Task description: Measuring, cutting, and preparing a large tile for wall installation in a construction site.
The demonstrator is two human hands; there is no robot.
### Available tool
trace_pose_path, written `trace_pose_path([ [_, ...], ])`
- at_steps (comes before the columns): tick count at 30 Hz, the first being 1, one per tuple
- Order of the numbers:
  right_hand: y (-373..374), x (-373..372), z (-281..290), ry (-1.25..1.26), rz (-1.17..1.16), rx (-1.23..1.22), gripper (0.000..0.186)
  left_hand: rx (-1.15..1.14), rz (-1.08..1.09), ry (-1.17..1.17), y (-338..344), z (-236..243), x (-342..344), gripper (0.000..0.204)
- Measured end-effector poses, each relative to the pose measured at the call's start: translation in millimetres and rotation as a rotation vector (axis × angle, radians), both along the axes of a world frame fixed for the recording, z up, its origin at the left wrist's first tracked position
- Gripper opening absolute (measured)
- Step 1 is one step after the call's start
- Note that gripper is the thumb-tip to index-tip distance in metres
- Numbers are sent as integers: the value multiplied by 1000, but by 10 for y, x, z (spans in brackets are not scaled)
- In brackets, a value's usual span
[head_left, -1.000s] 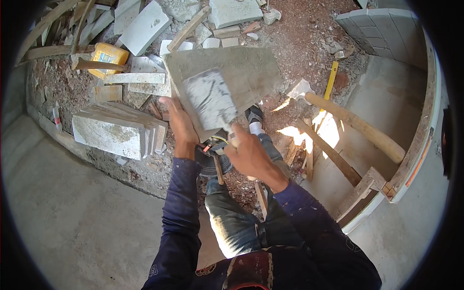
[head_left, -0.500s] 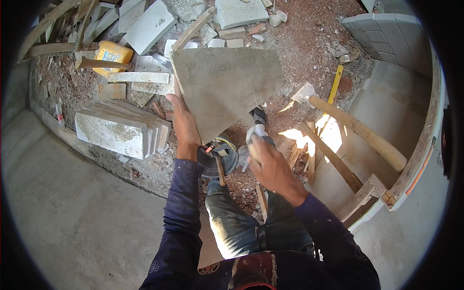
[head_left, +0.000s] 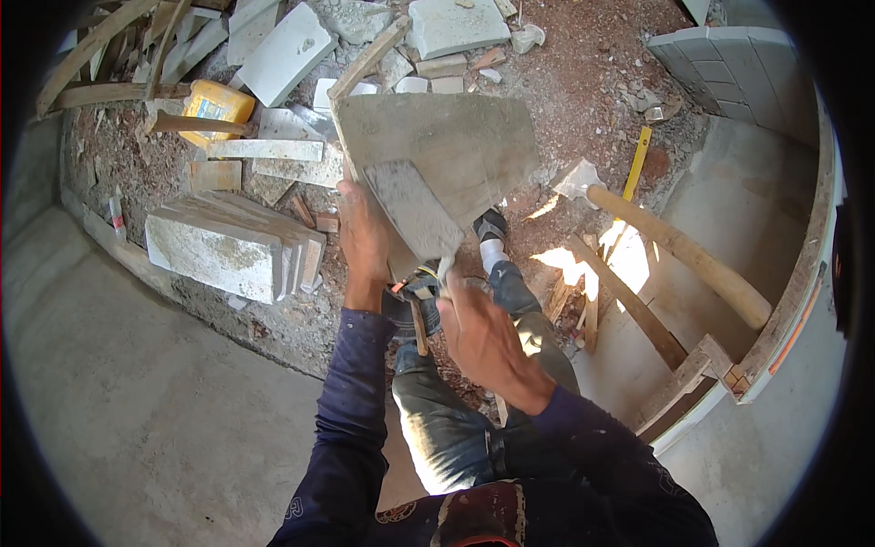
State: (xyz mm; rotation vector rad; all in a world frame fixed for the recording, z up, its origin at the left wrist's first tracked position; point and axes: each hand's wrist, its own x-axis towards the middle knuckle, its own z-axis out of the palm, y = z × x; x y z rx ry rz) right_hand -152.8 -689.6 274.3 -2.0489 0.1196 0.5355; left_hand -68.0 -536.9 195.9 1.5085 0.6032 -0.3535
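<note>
My left hand [head_left: 362,232] grips the left edge of a flat grey slab [head_left: 474,128], holding it tilted in front of me. A thin grey coat, looking like mortar, covers its upper face. My right hand [head_left: 492,342] is closed round the handle of a trowel [head_left: 410,208]. The trowel's grey blade lies over the slab's lower left part, close to my left hand; whether it touches is hard to tell. Below the slab, a dark round thing [head_left: 401,314] with a wooden stick [head_left: 419,330] is partly hidden by my arms.
Stacked pale slabs [head_left: 214,246] stand at the left, with a yellow jug [head_left: 219,105] behind them. Rubble and boards [head_left: 369,55] lie at the far side. To the right are a long-handled hammer [head_left: 679,242], a yellow level [head_left: 638,162] and wood strips [head_left: 629,301].
The trowel has swung from the slab's lower right edge leftward over its face, my right hand moving left and slightly down. My left hand keeps its grip on the slab.
</note>
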Motion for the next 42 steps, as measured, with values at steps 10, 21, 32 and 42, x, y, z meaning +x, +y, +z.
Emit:
trace_pose_path([
  [10,-63,459,-31,-110,27,-15,42,-27,-79,-283,-179,95,62,76],
  [21,-122,749,-207,-90,-104,127,45,102,-14,-272,-438,429,-134,63],
  [32,-114,-795,382,172,-97,14,54,-22,72,106,-58,41,-215,62],
  [42,-242,-1003,400,242,98,-131,48,-41,325,326,-215,-196,-1492,85],
])
